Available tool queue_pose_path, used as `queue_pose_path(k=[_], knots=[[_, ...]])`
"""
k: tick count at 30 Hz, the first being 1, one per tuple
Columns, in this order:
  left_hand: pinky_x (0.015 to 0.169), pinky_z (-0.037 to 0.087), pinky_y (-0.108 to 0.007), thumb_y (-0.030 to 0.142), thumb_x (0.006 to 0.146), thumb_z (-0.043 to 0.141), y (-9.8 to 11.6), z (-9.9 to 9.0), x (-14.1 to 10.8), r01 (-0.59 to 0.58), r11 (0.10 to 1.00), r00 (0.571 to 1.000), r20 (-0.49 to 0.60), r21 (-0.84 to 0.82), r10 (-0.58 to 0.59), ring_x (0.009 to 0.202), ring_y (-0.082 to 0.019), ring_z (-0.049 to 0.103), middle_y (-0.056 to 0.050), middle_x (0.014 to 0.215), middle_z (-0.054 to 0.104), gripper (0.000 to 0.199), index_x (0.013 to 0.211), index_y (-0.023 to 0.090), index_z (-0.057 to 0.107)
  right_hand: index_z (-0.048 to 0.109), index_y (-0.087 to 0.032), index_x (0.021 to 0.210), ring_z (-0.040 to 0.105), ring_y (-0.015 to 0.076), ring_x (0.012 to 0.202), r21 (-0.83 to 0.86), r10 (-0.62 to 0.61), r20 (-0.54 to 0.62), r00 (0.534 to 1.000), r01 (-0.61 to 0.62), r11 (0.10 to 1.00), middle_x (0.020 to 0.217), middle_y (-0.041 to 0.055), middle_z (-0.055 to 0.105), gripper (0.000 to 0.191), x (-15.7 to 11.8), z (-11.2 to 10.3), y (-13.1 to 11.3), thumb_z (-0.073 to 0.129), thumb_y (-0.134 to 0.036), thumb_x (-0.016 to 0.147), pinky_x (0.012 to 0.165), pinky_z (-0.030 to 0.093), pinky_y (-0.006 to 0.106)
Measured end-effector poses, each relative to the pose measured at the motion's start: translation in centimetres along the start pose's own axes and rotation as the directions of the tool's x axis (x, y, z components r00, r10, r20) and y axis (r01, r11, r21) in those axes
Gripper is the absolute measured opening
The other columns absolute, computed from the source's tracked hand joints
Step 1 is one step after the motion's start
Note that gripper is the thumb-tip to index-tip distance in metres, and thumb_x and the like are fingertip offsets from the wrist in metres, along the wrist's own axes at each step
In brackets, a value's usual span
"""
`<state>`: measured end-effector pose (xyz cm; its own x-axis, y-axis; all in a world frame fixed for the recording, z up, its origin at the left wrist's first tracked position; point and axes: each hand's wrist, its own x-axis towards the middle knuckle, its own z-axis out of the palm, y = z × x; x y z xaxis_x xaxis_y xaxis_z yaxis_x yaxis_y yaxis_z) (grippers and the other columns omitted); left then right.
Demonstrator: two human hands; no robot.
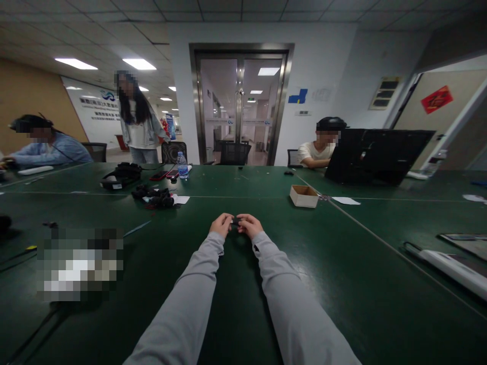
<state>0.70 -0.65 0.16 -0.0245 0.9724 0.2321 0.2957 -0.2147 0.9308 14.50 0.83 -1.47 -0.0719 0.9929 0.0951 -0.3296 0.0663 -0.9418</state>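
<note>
Both my hands meet above the green table (243, 182), near the middle of the view. A small dark object (236, 221) spans the gap between my fingertips. My left hand (221, 224) pinches its left end, where a light spot shows. On the other end, the fingers of my right hand (249, 224) are closed. The object is too small to make out in detail. Grey sleeves cover both my forearms.
An open box (304, 196) stands right of my hands. Left are black gear (154, 196), a headset (122, 175) and a water bottle (182, 166). A monitor (373, 154) stands back right. Three people are beyond the table.
</note>
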Motion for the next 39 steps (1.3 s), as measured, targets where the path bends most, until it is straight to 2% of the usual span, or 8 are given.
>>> queue_pose_path(k=[4, 9, 14, 18, 24, 32, 39], knots=[[0.044, 0.038, -0.018, 0.025, 0.071, 0.047, 0.0, 0.0, 0.0, -0.006, 1.000, 1.000, -0.007, -0.006, 0.006, 0.043, -0.006, 0.045, 0.003, 0.063, 0.055, 0.021, 0.088, 0.019, 0.060, 0.062, -0.014, 0.078, 0.054, 0.0107, 0.045, 0.004, -0.005, -0.005, 1.000, 0.005, 1.000, 0.055, -0.0012, 0.057, 0.029, 0.1, 0.0, 0.0, 0.063, -0.016, 0.049, 0.039, 0.047, 0.018], [0.041, 0.035, -0.017, 0.033, 0.075, 0.044, -0.3, 0.1, 0.1, -0.009, 1.000, 1.000, -0.013, 0.012, 0.009, 0.043, -0.008, 0.044, 0.003, 0.051, 0.050, 0.023, 0.082, 0.019, 0.061, 0.062, -0.014, 0.077, 0.054, 0.0104, 0.045, 0.009, 0.002, -0.012, 1.000, -0.002, 1.000, 0.054, -0.0015, 0.057, 0.028, 0.2, 0.0, 0.2, 0.063, -0.016, 0.050, 0.039, 0.047, 0.018], [0.042, 0.037, -0.018, 0.026, 0.074, 0.044, -0.4, 0.2, 0.3, -0.021, 1.000, 1.000, -0.021, -0.016, 0.021, 0.041, -0.006, 0.045, 0.003, 0.058, 0.055, 0.022, 0.088, 0.019, 0.059, 0.062, -0.015, 0.077, 0.054, 0.0104, 0.044, 0.024, 0.013, -0.018, 1.000, -0.012, 1.000, 0.053, -0.0021, 0.056, 0.027, 0.2, -0.1, 0.1, 0.063, -0.015, 0.050, 0.039, 0.047, 0.018], [0.042, 0.036, -0.018, 0.034, 0.079, 0.039, -0.5, 0.0, 0.3, -0.039, 0.998, 0.999, 0.007, 0.040, 0.039, 0.039, -0.007, 0.044, 0.004, 0.048, 0.049, 0.026, 0.084, 0.019, 0.060, 0.062, -0.015, 0.077, 0.054, 0.0104, 0.044, 0.017, 0.018, -0.016, 1.000, -0.018, 1.000, 0.054, -0.0020, 0.056, 0.026, 0.3, -0.2, 0.1, 0.063, -0.014, 0.051, 0.039, 0.047, 0.018], [0.044, 0.040, -0.017, 0.025, 0.072, 0.049, -0.9, 0.0, 0.5, -0.045, 0.999, 0.999, -0.009, 0.001, 0.045, 0.043, -0.005, 0.047, 0.001, 0.070, 0.058, 0.021, 0.090, 0.020, 0.059, 0.062, -0.015, 0.078, 0.055, 0.0104, 0.044, 0.019, 0.004, -0.013, 1.000, -0.004, 1.000, 0.053, -0.0022, 0.056, 0.027, 0.2, -0.2, 0.1, 0.064, -0.015, 0.051, 0.039, 0.047, 0.018], [0.041, 0.038, -0.017, 0.038, 0.074, 0.047, -1.6, 0.3, 0.9, -0.075, 0.997, 0.997, -0.032, -0.002, 0.075, 0.042, -0.007, 0.045, 0.002, 0.054, 0.054, 0.026, 0.083, 0.017, 0.061, 0.062, -0.015, 0.077, 0.054, 0.0095, 0.044, 0.009, 0.019, -0.021, 1.000, -0.018, 1.000, 0.054, -0.0025, 0.056, 0.024, 0.0, 0.0, -0.2, 0.064, -0.015, 0.053, 0.039, 0.047, 0.017], [0.040, 0.036, -0.017, 0.041, 0.073, 0.049, -1.2, 0.3, 0.7, -0.042, 0.999, 0.998, -0.037, -0.001, 0.042, 0.040, -0.007, 0.044, 0.003, 0.051, 0.053, 0.028, 0.080, 0.017, 0.060, 0.062, -0.015, 0.077, 0.054, 0.0093, 0.043, 0.018, 0.018, -0.017, 1.000, -0.018, 1.000, 0.055, -0.0021, 0.057, 0.025, 0.0, 0.0, -0.2, 0.063, -0.015, 0.052, 0.039, 0.047, 0.017]])
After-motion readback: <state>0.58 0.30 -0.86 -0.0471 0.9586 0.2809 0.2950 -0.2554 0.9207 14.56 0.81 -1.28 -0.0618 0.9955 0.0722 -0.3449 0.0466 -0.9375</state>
